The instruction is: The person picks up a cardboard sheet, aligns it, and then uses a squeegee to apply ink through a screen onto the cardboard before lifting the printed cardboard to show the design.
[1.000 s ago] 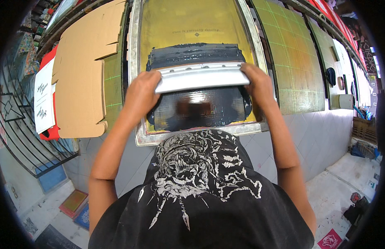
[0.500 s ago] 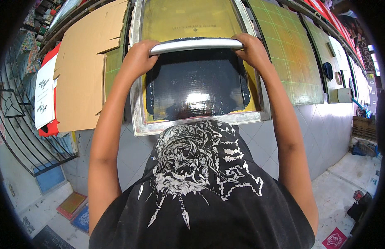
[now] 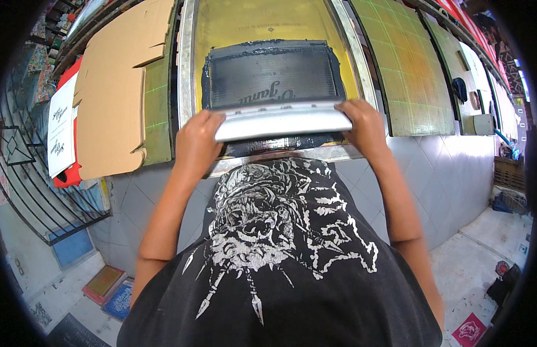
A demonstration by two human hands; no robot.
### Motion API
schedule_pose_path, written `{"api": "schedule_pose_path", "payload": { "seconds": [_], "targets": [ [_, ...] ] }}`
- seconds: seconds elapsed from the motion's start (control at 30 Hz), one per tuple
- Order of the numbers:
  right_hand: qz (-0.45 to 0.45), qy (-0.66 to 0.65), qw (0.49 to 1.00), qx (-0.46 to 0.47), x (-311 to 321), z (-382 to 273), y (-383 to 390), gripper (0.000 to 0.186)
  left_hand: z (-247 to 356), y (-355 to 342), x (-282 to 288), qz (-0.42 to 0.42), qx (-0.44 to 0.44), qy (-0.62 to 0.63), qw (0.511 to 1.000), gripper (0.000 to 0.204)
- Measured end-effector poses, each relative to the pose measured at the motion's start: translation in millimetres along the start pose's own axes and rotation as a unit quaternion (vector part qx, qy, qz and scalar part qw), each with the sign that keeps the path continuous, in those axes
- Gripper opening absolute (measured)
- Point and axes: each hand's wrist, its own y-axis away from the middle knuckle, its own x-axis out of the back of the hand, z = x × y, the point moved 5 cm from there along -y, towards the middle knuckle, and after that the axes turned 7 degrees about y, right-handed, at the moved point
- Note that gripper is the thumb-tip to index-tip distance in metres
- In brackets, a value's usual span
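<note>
Metal frame (image 3: pixel 186 63) holds dark ink (image 3: pixel 239 72); both hands (image 3: pixel 198 141) curled closed around silver squeegee (image 3: pixel 283 124).

A long silver screen-printing squeegee (image 3: pixel 284 124) is spanning the near part of a metal-framed printing screen (image 3: pixel 187 63) from left to right. Beyond it, glossy black ink (image 3: pixel 231 72) is coating yellow mesh (image 3: pixel 239 14), with dark lettering (image 3: pixel 270 90) showing through.
</note>
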Motion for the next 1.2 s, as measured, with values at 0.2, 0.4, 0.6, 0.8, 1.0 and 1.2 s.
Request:
{"api": "schedule_pose_path", "payload": {
  "seconds": [0.2, 0.4, 0.6, 0.8, 1.0, 1.2],
  "targets": [
    [0.026, -0.035, 0.999, -0.013, 9.9, -16.6, 40.2, 0.036, 21.1, 44.8, -4.6, 0.009, 0.007, 0.003, 1.0, 0.039],
    [0.039, -0.026, 0.999, -0.002, 12.3, -19.7, 45.8, 0.034, 24.8, 49.4, -4.8, 0.011, 0.003, 0.001, 1.0, 0.038],
    [0.047, -0.023, 0.999, 0.003, 11.5, -20.3, 50.0, 0.03, 28.4, 52.3, -4.6, 0.006, 0.002, 0.003, 1.0, 0.039],
    [0.08, -0.025, 0.996, 0.008, 4.4, -21.8, 64.1, 0.034, 30.2, 64.5, -10.0, 0.03, -0.016, 0.026, 0.999, 0.045],
    [0.032, -0.061, 0.998, 0.002, 6.4, -25.4, 72.6, 0.052, 31.3, 73.0, -16.4, 0.011, -0.011, 0.056, 0.998, 0.053],
    [0.058, -0.109, 0.992, -0.002, 21.1, -24.6, 75.9, 0.052, 42.2, 75.5, 4.0, 0.034, -0.014, 0.057, 0.998, 0.061]
  ]
}}
